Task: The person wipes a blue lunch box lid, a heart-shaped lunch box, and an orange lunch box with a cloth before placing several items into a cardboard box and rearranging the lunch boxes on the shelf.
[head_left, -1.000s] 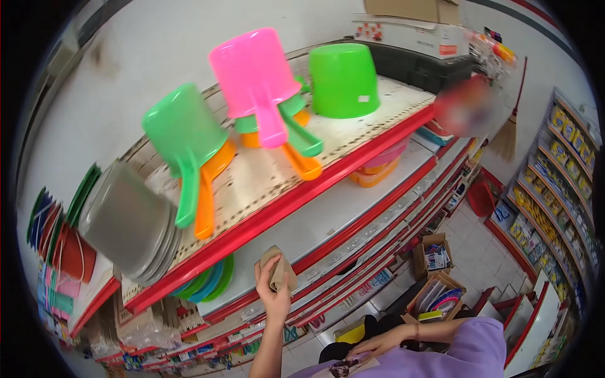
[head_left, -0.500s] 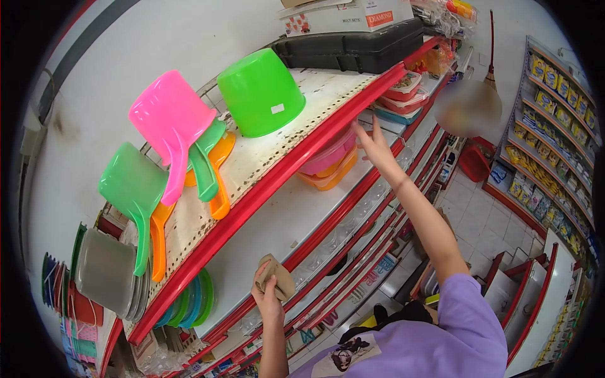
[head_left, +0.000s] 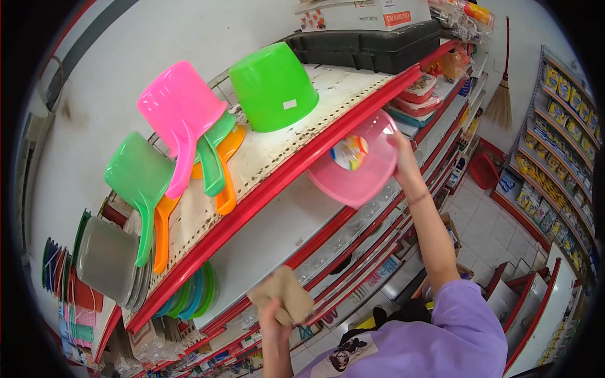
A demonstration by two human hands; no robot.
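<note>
My right hand [head_left: 405, 156] grips the rim of a pink plastic basin [head_left: 334, 179], tilted at the front of the shelf below the top board. A colourful label [head_left: 350, 153] shows on the basin. The fingers on it are partly hidden. My left hand [head_left: 272, 320], lower and nearer to me, is closed on a folded beige cloth [head_left: 287, 293], slightly blurred. Between the hands runs the white lower shelf [head_left: 252, 252] with its red front edge.
On the top shelf stand a green pail [head_left: 274, 88], pink [head_left: 179, 101] and green dippers [head_left: 135, 170], and a black case [head_left: 365, 47] under a white box [head_left: 353, 16]. Stacked lidded containers [head_left: 416, 101] sit farther right. Colourful plastic dishes [head_left: 195, 296] stand at the lower left.
My right hand has taken hold of the pink basin and brought it forward, tilted, from its stack. The cloth in my left hand has moved slightly down and opened out more.
</note>
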